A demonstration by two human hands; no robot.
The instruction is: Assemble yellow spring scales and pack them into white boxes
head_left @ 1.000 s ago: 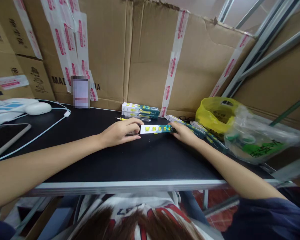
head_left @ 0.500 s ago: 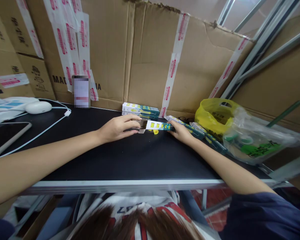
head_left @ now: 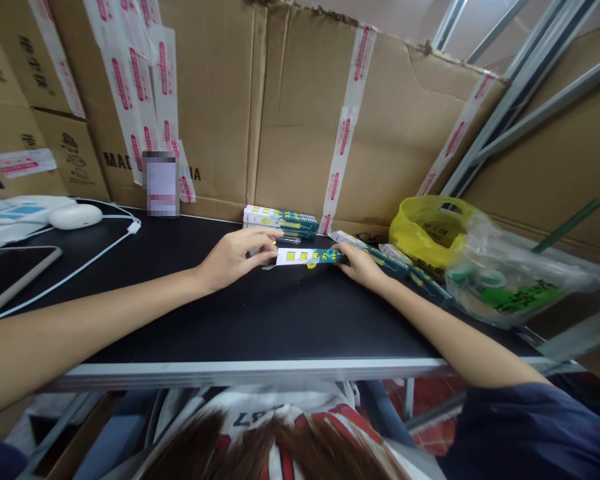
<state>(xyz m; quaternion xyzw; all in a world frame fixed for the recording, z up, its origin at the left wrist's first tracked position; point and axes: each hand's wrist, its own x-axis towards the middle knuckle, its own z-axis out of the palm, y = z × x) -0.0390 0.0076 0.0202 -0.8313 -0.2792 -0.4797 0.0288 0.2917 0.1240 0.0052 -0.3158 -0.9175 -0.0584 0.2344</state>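
A narrow white and green box with yellow lettering is held level above the black table. My right hand grips its right end between thumb and fingers. At its left end, my left hand pinches a dark, partly clear piece that sticks out of the box's open end; most of that piece is hidden. A small yellow item shows just below the box. Behind my hands, a stack of similar boxes lies against the cardboard.
More narrow boxes lie right of my right hand, beside a yellow bag and a clear plastic bag. At the left are a phone, a white cable and a power strip. Cardboard walls the back.
The box has shifted left toward my left hand, so less of the dark piece shows between them. My right hand keeps its grip and has barely moved.
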